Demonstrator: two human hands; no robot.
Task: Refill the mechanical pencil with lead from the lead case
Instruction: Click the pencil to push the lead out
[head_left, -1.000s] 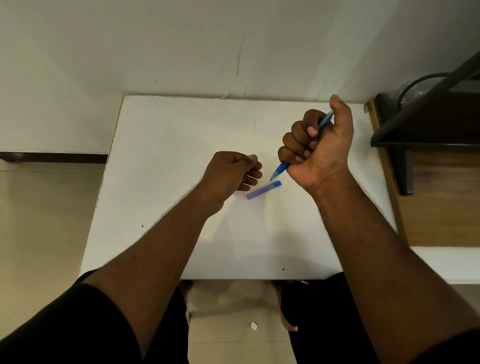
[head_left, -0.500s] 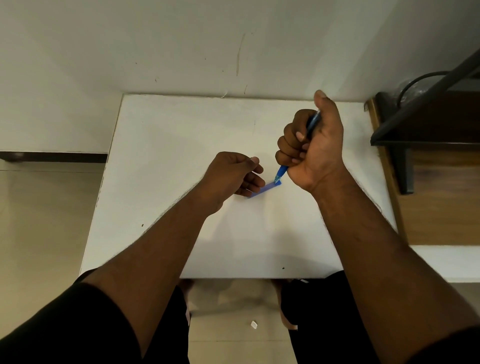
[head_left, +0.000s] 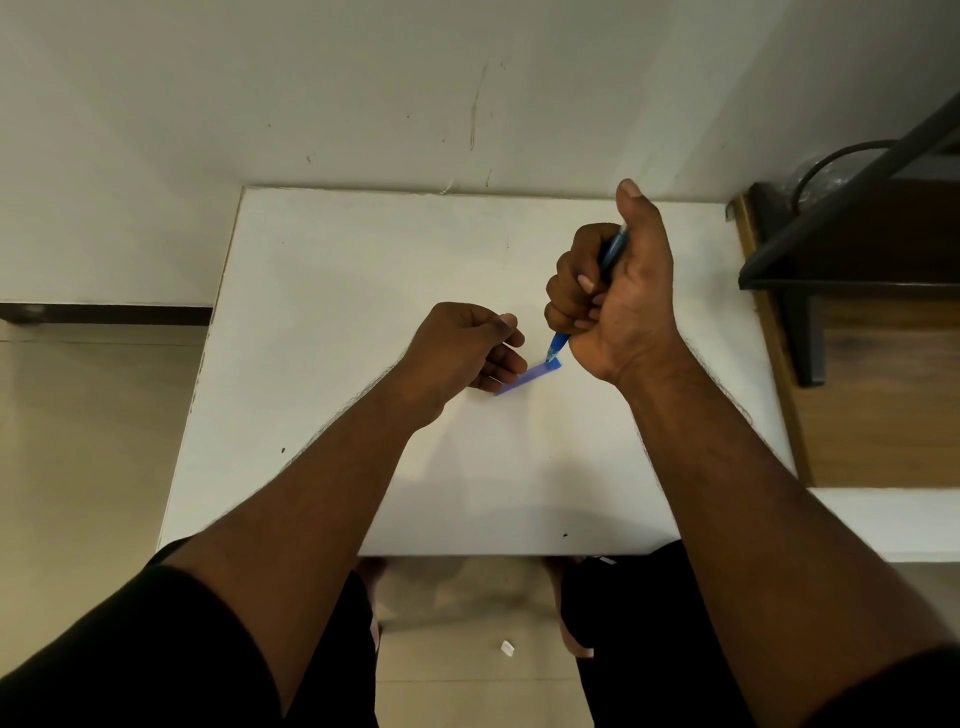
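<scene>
My right hand (head_left: 615, 291) is fisted around a blue mechanical pencil (head_left: 558, 345), thumb raised over its top end, tip pointing down. The tip touches the right end of a flat blue lead case (head_left: 535, 375) lying on the white table (head_left: 322, 322). My left hand (head_left: 462, 348) rests beside the case's left end with fingers curled, thumb and forefinger pinched together; whether a lead sits between them is too small to tell. Its lower fingers cover part of the case.
A dark wooden shelf unit (head_left: 857, 270) with a black frame stands at the table's right edge. The wall runs along the far edge. A small white scrap (head_left: 506, 647) lies on the tiled floor between my legs.
My right hand turned the pencil more upright and lowered its tip onto the case's right end. My left hand slid a little right, over the case's left part.
</scene>
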